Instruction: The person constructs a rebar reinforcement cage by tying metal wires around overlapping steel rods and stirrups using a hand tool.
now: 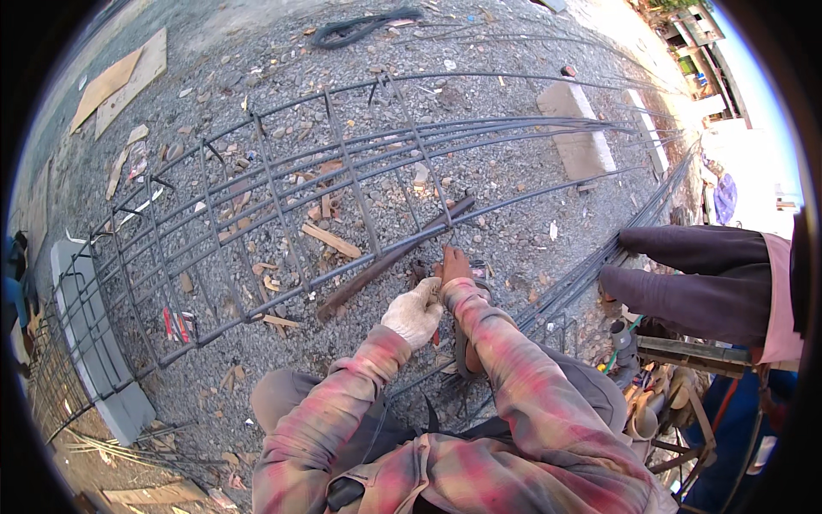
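A long rebar cage [330, 176] of lengthwise bars and cross stirrups stretches across the ground in front of me. My left hand [414, 313], in a whitish glove, is closed just below the cage's near bar; what it grips is hidden, though a bit of red shows beneath it. My bare right hand [455, 265] meets it, fingers pressed together close to the near bar and the last stirrup. Anything in those fingers is too small to make out. Under the near bar lies a dark length of wood or pipe [377, 276], slanting.
Concrete blocks [569, 124] sit under the bars on the right, and a grey beam [92, 343] supports the cage's left end. A bundle of loose rebar [591, 267] runs beside me. Another person's legs [698, 287] are at right. Coiled wire [364, 30] lies far off on gravel.
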Motion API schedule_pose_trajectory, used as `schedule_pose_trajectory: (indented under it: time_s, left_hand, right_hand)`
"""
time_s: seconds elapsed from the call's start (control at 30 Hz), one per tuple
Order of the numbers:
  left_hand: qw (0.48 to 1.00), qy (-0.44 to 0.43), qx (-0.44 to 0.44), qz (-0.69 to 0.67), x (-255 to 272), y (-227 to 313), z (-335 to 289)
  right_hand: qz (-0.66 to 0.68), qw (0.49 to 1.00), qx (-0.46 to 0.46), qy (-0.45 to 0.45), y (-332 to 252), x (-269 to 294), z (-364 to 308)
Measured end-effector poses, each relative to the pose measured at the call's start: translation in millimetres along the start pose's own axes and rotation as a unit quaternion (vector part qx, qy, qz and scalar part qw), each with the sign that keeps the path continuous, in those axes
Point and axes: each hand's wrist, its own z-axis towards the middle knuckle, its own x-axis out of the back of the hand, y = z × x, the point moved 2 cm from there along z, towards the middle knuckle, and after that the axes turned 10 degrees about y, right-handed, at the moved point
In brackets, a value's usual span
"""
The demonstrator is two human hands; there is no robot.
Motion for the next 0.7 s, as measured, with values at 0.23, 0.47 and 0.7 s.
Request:
schedule_pose_trajectory:
  time_s: [0.23,0.47,0.7]
  left_hand:
    - [1.000,-0.003,0.005,0.001,6.3,7.3,-4.4]
    - [0.970,0.058,0.090,-0.219,14.5,-7.2,15.5]
    - [0.818,0.106,0.255,-0.504,35.0,7.8,32.5]
  right_hand:
    - [-0.218,0.963,0.156,-0.035,-13.8,-8.3,79.4]
    - [-0.289,0.918,0.258,-0.080,4.2,-54.3,107.5]
    - [-0.250,0.908,0.298,-0.153,5.3,6.8,85.8]
